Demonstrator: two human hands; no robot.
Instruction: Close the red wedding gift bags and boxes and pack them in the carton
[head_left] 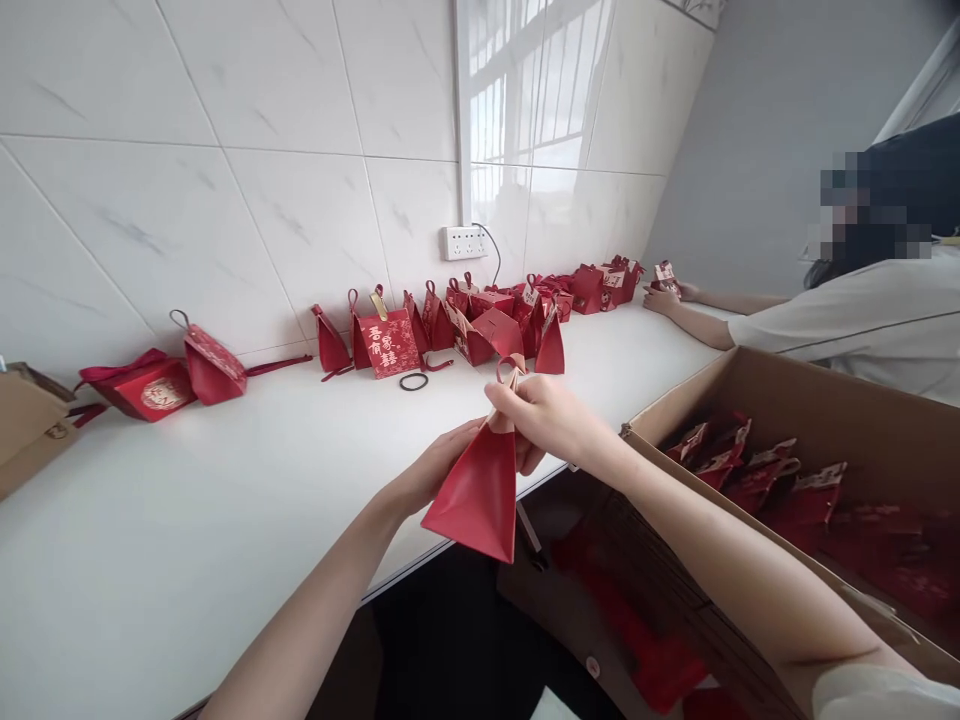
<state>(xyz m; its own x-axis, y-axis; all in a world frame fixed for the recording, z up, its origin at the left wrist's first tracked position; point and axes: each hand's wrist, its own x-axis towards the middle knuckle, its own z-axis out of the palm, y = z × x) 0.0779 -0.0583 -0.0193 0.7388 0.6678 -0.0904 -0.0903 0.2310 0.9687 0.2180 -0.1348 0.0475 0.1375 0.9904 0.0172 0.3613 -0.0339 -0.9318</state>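
A red triangular gift box (480, 495) is held up in front of me, over the table's front edge, its plain red end facing me. At its narrow top, my right hand (551, 412) pinches the peak between thumb and fingers, just below a small ribbon loop (508, 369). Behind the box's left side my left hand (442, 455) grips it, with most of its fingers hidden. Beyond my hands, several finished-looking red boxes stand along the wall, among them one with gold lettering (390, 343). A black elastic ring (413, 382) lies on the tabletop near them.
The white table (187, 520) runs along a tiled wall with a power strip (465, 242). An open carton (679, 400) containing several red boxes stands at right. Two red boxes and a brown box (34, 425) sit left. At far right a person (877, 310) handles a small box.
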